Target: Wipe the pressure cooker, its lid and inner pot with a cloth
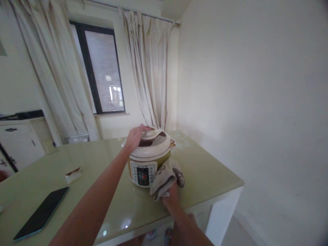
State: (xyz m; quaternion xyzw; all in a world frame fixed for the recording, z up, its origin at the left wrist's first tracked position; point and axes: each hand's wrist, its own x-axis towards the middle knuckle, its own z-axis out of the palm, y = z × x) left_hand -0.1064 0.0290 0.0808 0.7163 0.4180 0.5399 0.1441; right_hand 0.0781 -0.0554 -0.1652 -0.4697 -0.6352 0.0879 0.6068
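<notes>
A white and gold electric pressure cooker [147, 153] stands upright on the pale green tabletop [205, 174], its control panel facing me. On top of its lid lies my left hand [136, 136], fingers stretched toward the lid handle. My right hand [170, 193] is wrapped in a grey patterned cloth [164, 177] and presses it against the lower right side of the cooker. The cloth hides most of the fingers of that hand.
A dark tablet [42, 212] lies at the table's left front. Behind it is a small white packet [73, 175]. A plain wall [256, 102] runs along the right, and a white cabinet [23, 140] stands at the far left. Curtains [151, 61] hang behind the table.
</notes>
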